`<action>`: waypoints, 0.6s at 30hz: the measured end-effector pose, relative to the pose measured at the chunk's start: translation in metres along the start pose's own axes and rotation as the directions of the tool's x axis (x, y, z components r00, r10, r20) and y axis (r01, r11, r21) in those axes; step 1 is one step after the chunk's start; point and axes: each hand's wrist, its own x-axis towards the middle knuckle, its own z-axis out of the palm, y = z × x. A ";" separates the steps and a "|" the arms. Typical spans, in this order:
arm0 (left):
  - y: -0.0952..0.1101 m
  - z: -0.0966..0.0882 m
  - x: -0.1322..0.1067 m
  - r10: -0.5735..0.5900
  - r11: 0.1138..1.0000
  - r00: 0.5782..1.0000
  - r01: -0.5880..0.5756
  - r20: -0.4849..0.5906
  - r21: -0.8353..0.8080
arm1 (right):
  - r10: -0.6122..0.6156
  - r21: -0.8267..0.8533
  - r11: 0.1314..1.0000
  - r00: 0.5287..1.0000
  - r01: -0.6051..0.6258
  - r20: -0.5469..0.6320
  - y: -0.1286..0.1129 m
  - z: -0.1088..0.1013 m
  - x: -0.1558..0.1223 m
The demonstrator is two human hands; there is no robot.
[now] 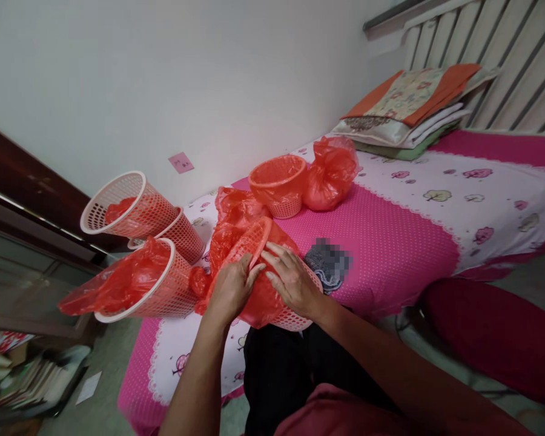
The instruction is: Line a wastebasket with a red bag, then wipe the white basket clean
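Note:
A pink mesh wastebasket (295, 320) lies tilted at the edge of the bed in front of me. A red plastic bag (261, 300) lines it and is folded over its rim. My left hand (231, 287) grips the bag at the rim's near left side, with thumb and fingers closed on it. Fingers stretched out, my right hand (293, 281) lies on the bag over the right side of the basket. More crumpled red plastic (238, 209) spreads just behind and left of the basket. A dark grey cloth-like item (322, 257), partly blurred, lies right of my right hand.
Several more baskets stand around: a lined basket (279, 175) behind, beside a bulging red bag (331, 175), and tilted baskets (138, 203) at left, one holding a red bag (134, 278). Folded bedding (404, 112) lies by the radiator (485, 60). A dark red stool (495, 339) stands right.

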 end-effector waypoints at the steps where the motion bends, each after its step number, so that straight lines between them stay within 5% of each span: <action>1: 0.000 0.000 -0.001 -0.003 1.000 1.000 0.003 -0.002 0.009 | -0.004 -0.012 1.000 1.000 0.004 0.003 0.000 0.001 -0.001; 10: -0.001 -0.002 -0.005 -0.037 0.998 0.999 0.036 -0.015 -0.053 | -0.026 0.099 0.995 0.999 0.028 -0.024 0.007 -0.013 -0.006; 15: -0.006 -0.003 -0.009 -0.053 0.992 0.998 0.050 -0.030 -0.117 | 0.115 0.150 0.985 0.968 -0.083 -0.221 0.027 -0.024 -0.015; 18: -0.010 -0.002 -0.009 -0.052 0.990 0.998 0.047 -0.034 -0.132 | 0.164 0.138 0.981 0.966 -0.137 -0.200 0.036 -0.026 -0.017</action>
